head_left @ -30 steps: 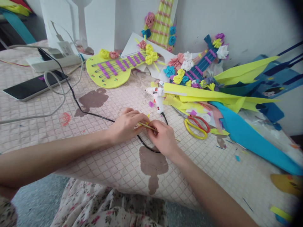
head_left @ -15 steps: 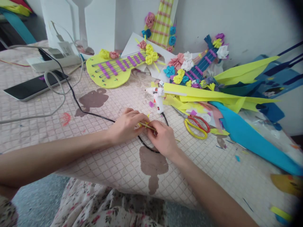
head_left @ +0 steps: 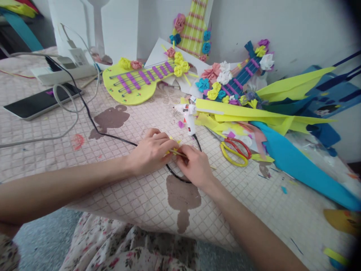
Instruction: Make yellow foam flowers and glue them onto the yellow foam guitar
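L hand (head_left: 150,153) & R hand (head_left: 196,164) close tog., both clamped on stick (head_left: 178,153), yellow paper (head_left: 174,149) betw. them, nr blk cord (head_left: 175,175). Glue gun (head_left: 190,122) just beyond, on cloth (head_left: 135,195); scissors (head_left: 235,164) to R.

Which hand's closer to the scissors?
Right. The right hand is left of the scissors and slightly closer to the person's body; the left hand is farther left, with the right hand between it and them.
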Motion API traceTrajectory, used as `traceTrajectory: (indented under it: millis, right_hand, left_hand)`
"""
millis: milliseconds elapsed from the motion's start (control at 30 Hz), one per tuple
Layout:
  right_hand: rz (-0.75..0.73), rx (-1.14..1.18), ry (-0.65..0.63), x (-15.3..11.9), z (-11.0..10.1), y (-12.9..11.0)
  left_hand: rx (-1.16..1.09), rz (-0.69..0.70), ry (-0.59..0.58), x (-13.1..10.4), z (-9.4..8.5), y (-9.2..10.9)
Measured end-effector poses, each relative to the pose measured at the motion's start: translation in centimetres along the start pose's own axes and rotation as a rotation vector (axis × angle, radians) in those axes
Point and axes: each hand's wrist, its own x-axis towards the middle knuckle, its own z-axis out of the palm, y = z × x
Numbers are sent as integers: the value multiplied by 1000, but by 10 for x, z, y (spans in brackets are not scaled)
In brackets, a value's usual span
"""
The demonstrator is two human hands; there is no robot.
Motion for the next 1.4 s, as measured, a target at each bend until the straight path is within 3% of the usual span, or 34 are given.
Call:
traceTrajectory:
  millis: [467, 1400]
  right_hand:
    - [-27, -27, -49, -2, 1, 1]
    - [-91, 84, -27, -5, 0, 7]
  left_hand:
    - [165, 55, -14, 1, -4, 8]
    - [129, 47, -36, -1, -3, 4]
